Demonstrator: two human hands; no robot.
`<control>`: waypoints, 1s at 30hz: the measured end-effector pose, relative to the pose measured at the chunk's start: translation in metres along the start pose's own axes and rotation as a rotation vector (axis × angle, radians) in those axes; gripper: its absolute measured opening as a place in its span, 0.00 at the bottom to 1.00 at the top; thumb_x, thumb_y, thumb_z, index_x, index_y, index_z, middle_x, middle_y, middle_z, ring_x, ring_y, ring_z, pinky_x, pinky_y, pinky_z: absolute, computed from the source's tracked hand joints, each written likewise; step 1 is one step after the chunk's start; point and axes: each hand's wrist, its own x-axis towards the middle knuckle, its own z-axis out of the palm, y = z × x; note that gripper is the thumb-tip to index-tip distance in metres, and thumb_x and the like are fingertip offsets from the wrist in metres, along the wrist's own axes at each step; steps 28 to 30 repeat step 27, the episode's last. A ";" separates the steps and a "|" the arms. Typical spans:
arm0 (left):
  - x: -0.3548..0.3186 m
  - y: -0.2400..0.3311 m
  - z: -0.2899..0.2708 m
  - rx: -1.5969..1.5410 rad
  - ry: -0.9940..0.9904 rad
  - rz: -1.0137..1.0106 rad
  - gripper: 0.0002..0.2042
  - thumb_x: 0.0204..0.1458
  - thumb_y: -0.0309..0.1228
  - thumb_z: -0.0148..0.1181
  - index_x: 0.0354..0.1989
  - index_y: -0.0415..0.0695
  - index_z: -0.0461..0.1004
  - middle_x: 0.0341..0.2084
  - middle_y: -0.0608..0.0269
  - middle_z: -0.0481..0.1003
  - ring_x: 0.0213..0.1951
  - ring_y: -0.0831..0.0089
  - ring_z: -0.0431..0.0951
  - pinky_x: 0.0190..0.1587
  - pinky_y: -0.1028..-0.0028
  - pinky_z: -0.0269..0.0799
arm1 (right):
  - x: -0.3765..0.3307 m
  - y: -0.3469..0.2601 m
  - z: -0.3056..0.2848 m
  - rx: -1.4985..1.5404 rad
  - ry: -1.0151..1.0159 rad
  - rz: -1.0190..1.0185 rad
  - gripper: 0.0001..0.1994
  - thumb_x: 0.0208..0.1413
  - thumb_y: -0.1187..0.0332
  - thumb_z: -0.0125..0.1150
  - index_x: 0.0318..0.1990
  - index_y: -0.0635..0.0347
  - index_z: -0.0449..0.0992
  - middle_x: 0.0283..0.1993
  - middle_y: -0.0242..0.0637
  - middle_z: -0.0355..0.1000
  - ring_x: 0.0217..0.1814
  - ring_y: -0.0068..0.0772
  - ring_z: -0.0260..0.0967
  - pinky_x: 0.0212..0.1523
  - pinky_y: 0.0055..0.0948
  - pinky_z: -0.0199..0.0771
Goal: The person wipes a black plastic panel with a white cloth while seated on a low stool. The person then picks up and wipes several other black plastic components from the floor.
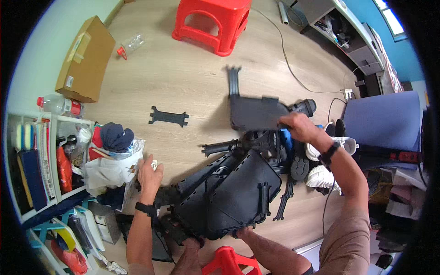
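Note:
My right hand [300, 126] grips the right edge of a flat black plastic panel [253, 112] and holds it tilted above the wooden floor. A slotted black arm [234, 80] sticks up from the panel's far side. My left hand [149, 173] is closed around a small white object [154, 164] at the left end of a large black plastic shell [229, 192], which rests in front of my legs. Both wrists carry dark bands. More black parts [263, 140] are piled between the shell and the panel.
A flat black bracket [168, 117] lies alone on the floor. Farther off are a red stool [213, 20], a cardboard box [85, 59] and a plastic bottle [132, 45]. A cluttered white shelf [46, 156] stands left; a blue chair [382, 119] and white sneakers [321, 176] right.

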 end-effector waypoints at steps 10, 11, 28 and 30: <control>-0.108 -0.007 -0.041 -0.434 -0.043 -0.045 0.29 0.49 0.37 0.69 0.60 0.36 0.76 0.53 0.39 0.78 0.57 0.52 0.77 0.63 0.61 0.69 | -0.029 -0.025 -0.017 0.057 0.410 0.414 0.18 0.46 0.76 0.59 0.48 0.58 0.80 0.40 0.58 0.79 0.47 0.63 0.77 0.47 0.55 0.76; -0.131 -0.007 -0.046 -0.533 -0.070 -0.112 0.29 0.50 0.36 0.70 0.60 0.34 0.76 0.51 0.43 0.79 0.53 0.58 0.79 0.60 0.65 0.71 | -0.026 -0.029 -0.008 0.068 0.443 0.455 0.18 0.47 0.76 0.59 0.48 0.58 0.80 0.40 0.58 0.79 0.47 0.63 0.77 0.47 0.55 0.76; -0.350 0.014 -0.198 -1.355 0.034 -0.062 0.26 0.69 0.49 0.52 0.37 0.34 0.81 0.25 0.58 0.79 0.19 0.75 0.72 0.17 0.75 0.66 | -0.132 -0.229 -0.056 0.076 0.540 -0.033 0.15 0.46 0.75 0.61 0.44 0.55 0.80 0.44 0.38 0.81 0.49 0.49 0.76 0.46 0.45 0.79; -0.350 0.014 -0.198 -1.355 0.034 -0.062 0.26 0.69 0.49 0.52 0.37 0.34 0.81 0.25 0.58 0.79 0.19 0.75 0.72 0.17 0.75 0.66 | -0.132 -0.229 -0.056 0.076 0.540 -0.033 0.15 0.46 0.75 0.61 0.44 0.55 0.80 0.44 0.38 0.81 0.49 0.49 0.76 0.46 0.45 0.79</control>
